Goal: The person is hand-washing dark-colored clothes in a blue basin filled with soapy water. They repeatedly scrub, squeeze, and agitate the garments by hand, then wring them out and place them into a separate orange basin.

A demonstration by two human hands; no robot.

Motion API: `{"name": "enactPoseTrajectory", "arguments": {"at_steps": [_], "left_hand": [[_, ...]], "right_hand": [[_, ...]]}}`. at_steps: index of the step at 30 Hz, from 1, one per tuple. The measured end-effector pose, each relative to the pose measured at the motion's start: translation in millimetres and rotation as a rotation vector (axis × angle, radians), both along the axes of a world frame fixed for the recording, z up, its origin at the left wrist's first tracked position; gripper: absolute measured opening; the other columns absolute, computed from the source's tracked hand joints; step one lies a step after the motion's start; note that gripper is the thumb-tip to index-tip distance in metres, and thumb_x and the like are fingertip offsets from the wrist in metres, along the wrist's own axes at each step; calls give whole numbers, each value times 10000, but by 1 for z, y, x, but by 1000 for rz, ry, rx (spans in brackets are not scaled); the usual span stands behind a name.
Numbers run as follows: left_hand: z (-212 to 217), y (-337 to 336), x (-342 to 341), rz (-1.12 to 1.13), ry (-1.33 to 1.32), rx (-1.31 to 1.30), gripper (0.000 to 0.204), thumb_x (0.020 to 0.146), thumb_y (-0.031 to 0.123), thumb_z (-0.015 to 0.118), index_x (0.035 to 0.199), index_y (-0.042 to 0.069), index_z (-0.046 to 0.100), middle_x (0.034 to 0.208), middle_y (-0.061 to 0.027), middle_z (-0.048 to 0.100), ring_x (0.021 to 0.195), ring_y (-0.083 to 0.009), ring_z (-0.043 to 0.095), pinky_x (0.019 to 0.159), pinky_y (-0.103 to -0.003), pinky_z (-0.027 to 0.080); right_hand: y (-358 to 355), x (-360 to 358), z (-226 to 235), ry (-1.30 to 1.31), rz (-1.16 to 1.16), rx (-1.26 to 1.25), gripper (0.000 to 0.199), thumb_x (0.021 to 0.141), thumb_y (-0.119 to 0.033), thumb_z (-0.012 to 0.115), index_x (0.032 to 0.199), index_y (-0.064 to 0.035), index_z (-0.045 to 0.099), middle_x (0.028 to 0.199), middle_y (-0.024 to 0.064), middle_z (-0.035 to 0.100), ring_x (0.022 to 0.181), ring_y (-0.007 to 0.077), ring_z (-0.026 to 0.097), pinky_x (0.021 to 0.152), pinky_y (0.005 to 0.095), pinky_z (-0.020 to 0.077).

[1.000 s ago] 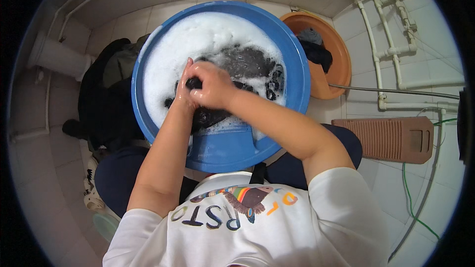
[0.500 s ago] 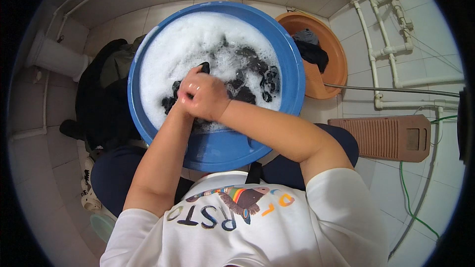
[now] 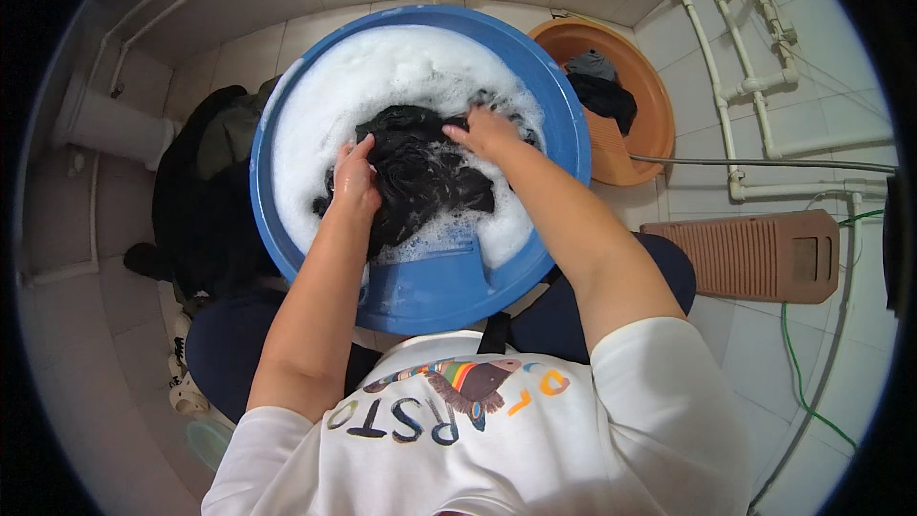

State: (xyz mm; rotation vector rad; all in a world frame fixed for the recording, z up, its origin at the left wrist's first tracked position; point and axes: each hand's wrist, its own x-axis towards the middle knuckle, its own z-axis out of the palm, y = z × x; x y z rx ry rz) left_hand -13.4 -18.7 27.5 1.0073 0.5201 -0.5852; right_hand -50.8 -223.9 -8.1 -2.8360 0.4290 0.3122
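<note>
A wet black garment point(image 3: 420, 177) lies bunched in the middle of a blue tub point(image 3: 573, 148) full of white suds point(image 3: 320, 110). Along the garment's left side is my left hand point(image 3: 355, 179), its fingers stretched away from me and parted, touching the cloth. My right hand point(image 3: 489, 132) reaches to the far right edge of the garment, where a bit of dark cloth sits between thumb and fingers. Suds partly hide the right fingertips. The garment's near part rests by the ridged slope point(image 3: 425, 277) at the tub's near side.
An orange basin point(image 3: 654, 115) with dark clothes point(image 3: 602, 100) stands at the far right. A brown washboard point(image 3: 750, 253) lies to the right, near a green hose point(image 3: 798, 373) and white pipes point(image 3: 731, 124). Dark clothing point(image 3: 205, 201) is heaped at the left, with shoes point(image 3: 188, 397) nearer me.
My hands were together over the suds and have parted, the right moving right and away. The black garment now lies spread wider between them, higher above the foam.
</note>
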Motion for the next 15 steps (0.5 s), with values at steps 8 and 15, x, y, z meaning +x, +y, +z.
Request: {"name": "enactPoseTrajectory", "arguments": {"at_steps": [8, 15], "left_hand": [[-4, -6, -1, -77, -45, -112, 514, 871, 313, 502, 1306, 101, 329, 1222, -129, 450, 1086, -268, 481, 907, -413, 412], [27, 2, -20, -236, -231, -195, 681, 824, 494, 400, 1351, 80, 281, 1217, -105, 472, 1125, -222, 469, 957, -341, 368]], "right_hand": [[23, 13, 10, -262, -146, 549, 471, 704, -448, 615, 1049, -128, 612, 1199, 151, 462, 1113, 305, 462, 890, 366, 408], [129, -26, 92, -701, 583, 519, 242, 639, -275, 651, 791, -91, 608, 997, 51, 548, 867, 237, 556, 707, 357, 472]]}}
